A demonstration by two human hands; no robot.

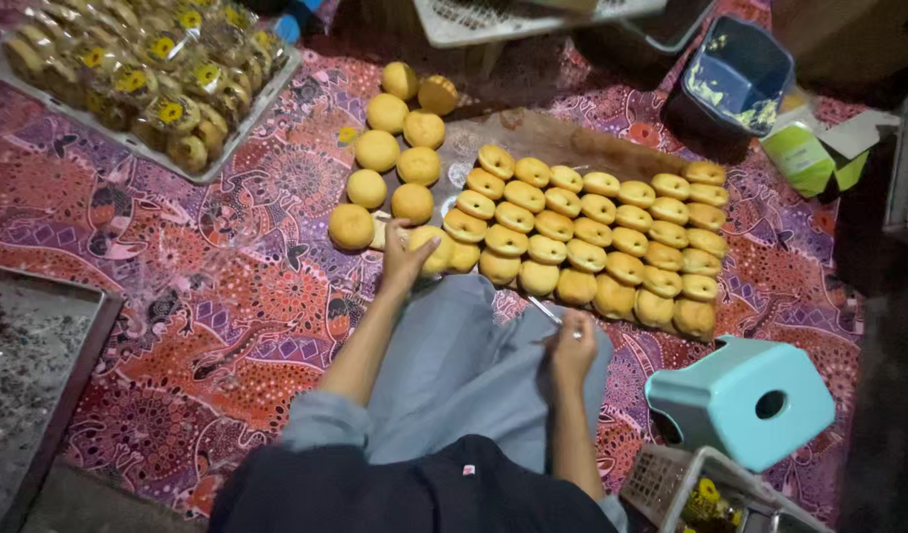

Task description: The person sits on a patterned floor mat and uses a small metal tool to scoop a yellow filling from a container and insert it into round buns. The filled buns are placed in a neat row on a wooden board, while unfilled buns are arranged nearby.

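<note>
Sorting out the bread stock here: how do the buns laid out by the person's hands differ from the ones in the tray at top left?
The buns in rows lie bare in a flat single layer; the wrapped buns sit in clear packets, heaped in a white tray. The rows lie right by the left hand and right hand; the tray stands apart from both. Both lots are round and golden.

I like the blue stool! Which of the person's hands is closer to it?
Right. The right hand, holding a thin utensil, is just up-left of the blue stool; the left hand is farther left, on the buns.
</note>
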